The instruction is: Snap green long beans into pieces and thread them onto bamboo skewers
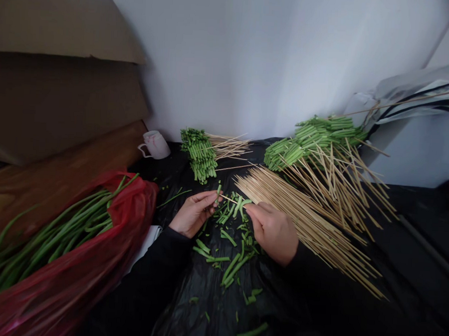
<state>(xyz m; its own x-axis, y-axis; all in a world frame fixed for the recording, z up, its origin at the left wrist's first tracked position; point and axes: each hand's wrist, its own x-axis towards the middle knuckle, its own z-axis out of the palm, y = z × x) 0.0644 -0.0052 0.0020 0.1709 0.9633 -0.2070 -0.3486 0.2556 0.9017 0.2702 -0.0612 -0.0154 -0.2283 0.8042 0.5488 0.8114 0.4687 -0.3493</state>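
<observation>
Between thumb and fingers, my left hand (pixel 194 212) pinches a short piece of green stalk (pixel 218 192). My right hand (pixel 273 230) is closed round a thin wooden skewer (pixel 228 199), whose far end meets the stalk piece in my left hand; whether it has gone through I cannot tell. Below and between the hands, cut green pieces (pixel 238 261) lie scattered on black plastic sheeting (pixel 187 306). A thick row of bare skewers (pixel 305 215) lies beside my right hand, partly hidden by it.
Skewered green stalks are stacked in a small pile (pixel 200 156) at the back and a larger pile (pixel 324 135) at the right. A red plastic bag (pixel 131 223) of long stalks (pixel 67 225) is at the left. A mug (pixel 156 144) stands by the wall, near a cardboard box (pixel 63 79).
</observation>
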